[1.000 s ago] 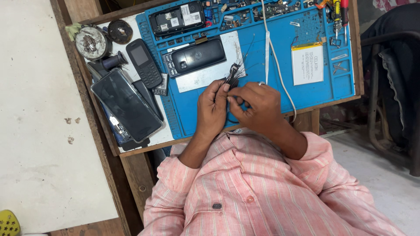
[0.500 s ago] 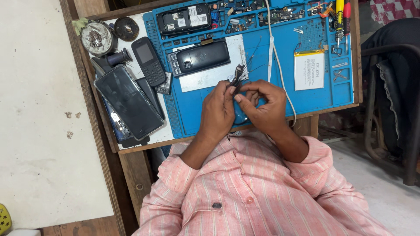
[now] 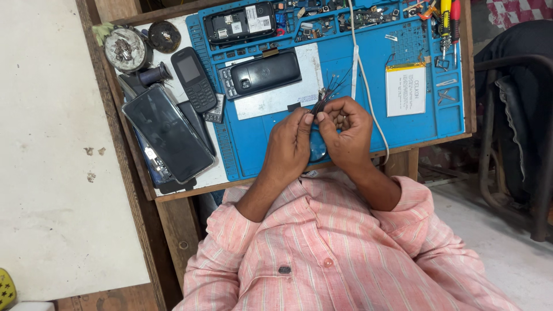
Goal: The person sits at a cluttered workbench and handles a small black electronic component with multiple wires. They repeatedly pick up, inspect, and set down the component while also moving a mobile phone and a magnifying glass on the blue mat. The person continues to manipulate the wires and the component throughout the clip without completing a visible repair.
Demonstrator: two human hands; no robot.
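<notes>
Both hands met over the blue mat [image 3: 253, 144] on the worktop [image 3: 173, 198]. The left hand [image 3: 291, 147] and the right hand [image 3: 345, 132] each had a grip closed on the same bundle of thin dark wires [image 3: 324, 99] — pinched at its lower end between fingertips, its loose strands fanning up and away above the knuckles, just below the black keypad phone [image 3: 262, 74] and beside the white cable [image 3: 363, 75].

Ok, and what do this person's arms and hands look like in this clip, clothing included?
Both hands are bare: left hand, right hand, with no gloves, rings or watch visible. The person wears a pink shirt with thin pale vertical stripes, a collar and small round buttons down the front. Its sleeves end above the elbows, leaving both forearms uncovered.
</notes>
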